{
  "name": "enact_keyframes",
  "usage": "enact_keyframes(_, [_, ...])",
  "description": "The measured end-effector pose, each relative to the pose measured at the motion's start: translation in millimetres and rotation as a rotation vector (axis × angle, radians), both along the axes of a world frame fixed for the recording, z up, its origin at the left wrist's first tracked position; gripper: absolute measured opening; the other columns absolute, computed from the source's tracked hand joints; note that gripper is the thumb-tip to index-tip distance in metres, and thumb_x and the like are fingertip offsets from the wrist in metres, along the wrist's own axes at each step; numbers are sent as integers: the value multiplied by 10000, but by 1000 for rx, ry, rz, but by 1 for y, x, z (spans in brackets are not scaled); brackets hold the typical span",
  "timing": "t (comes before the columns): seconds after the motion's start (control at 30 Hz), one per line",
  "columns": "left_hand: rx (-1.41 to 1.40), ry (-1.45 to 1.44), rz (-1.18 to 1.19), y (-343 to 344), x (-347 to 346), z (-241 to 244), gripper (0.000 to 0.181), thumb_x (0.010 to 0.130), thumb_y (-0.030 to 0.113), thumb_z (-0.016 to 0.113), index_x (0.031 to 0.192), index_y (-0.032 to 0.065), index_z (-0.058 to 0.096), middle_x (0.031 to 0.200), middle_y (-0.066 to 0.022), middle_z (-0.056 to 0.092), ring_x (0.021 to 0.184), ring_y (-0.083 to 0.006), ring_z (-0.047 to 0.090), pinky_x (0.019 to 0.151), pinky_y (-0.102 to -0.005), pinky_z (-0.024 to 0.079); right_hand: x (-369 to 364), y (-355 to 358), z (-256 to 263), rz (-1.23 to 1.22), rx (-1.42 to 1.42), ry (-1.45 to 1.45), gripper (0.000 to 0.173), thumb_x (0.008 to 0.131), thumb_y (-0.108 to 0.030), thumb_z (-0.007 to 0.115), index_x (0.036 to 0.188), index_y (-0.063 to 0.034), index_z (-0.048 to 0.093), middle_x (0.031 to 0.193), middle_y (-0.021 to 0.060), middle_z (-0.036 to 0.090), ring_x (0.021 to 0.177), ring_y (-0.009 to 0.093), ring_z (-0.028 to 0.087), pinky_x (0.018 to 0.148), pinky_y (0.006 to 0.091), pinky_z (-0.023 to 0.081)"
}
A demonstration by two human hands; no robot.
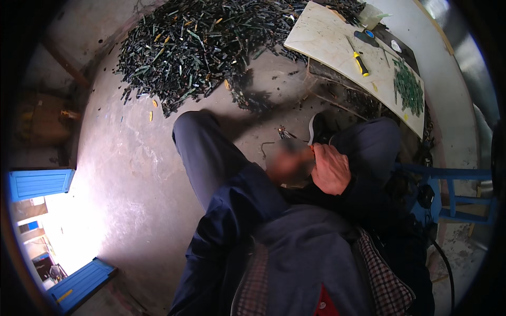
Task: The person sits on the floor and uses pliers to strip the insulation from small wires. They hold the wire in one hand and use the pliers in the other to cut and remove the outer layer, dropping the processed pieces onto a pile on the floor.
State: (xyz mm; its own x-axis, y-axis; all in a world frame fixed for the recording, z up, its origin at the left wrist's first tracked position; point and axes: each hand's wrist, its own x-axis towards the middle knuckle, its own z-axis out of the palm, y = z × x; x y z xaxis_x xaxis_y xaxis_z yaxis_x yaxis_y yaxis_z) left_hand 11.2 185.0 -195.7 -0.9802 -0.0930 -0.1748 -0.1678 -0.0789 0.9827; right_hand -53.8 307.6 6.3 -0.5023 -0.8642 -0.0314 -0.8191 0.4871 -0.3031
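Note:
My right hand (331,169) is in front of my lap with its fingers curled round a small orange object (312,148), mostly hidden in the grip. Close beside it on the left is my left hand (281,165), badly blurred, so its fingers and anything in them cannot be made out. Just beyond the blur shows a small piece with copper-coloured and metal parts (282,132). A thin dark wire (264,148) curves out next to it. Whether either is held or lies on the floor is unclear.
A large heap of dark green and black strips (189,51) covers the floor ahead. On a pale board (324,37) at right lie a yellow-black screwdriver (360,64), a blue-black handled tool (367,37) and green strips (409,89). A blue wooden chair (450,173) stands at my right.

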Motion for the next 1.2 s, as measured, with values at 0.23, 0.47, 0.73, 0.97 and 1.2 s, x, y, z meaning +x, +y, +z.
enact_keyframes(0.23, [-190, 277, -11, 13, -6, -56, 308, 953, 242, 546, 1219, 95, 593, 1122, -53, 623, 1008, -200, 606, 889, -339, 469, 2, -1, -1, 21, -23, 46, 409, 728, -101, 628, 1089, 41, 495, 916, 170, 574, 859, 328, 565, 683, 450, 461])
enact_keyframes(0.47, [-571, 517, 128, 15, -2, -51, 282, 920, 246, 601, 1164, 105, 611, 1117, -47, 629, 980, -209, 610, 827, -363, 483, 2, -2, -2, 11, 2, 62, 398, 714, -92, 635, 1072, 29, 509, 901, 167, 580, 851, 325, 570, 683, 447, 462])
enact_keyframes(0.73, [350, -243, 172, -6, 9, 75, 181, 861, 171, 603, 740, 37, 623, 607, 3, 554, 510, -81, 491, 467, -285, 376, 2, -5, -2, 36, 45, 148, 395, 692, -82, 648, 1049, 13, 508, 917, 170, 561, 889, 345, 550, 721, 444, 453])
enact_keyframes(0.97, [290, -233, 246, -6, 12, 74, 185, 841, 147, 599, 698, 31, 594, 594, 2, 545, 529, -77, 492, 474, -289, 372, -5, -5, 2, 49, 82, 13, 372, 717, -83, 626, 1040, 21, 472, 900, 192, 552, 892, 371, 533, 740, 468, 446])
enact_keyframes(1.2, [234, -266, 230, -9, 14, 83, 224, 839, 225, 615, 758, 16, 605, 663, -28, 569, 605, -108, 516, 529, -313, 396, -10, -3, -2, 77, 106, -200, 321, 747, -90, 597, 1018, 30, 475, 809, 201, 581, 756, 392, 571, 684, 480, 456])
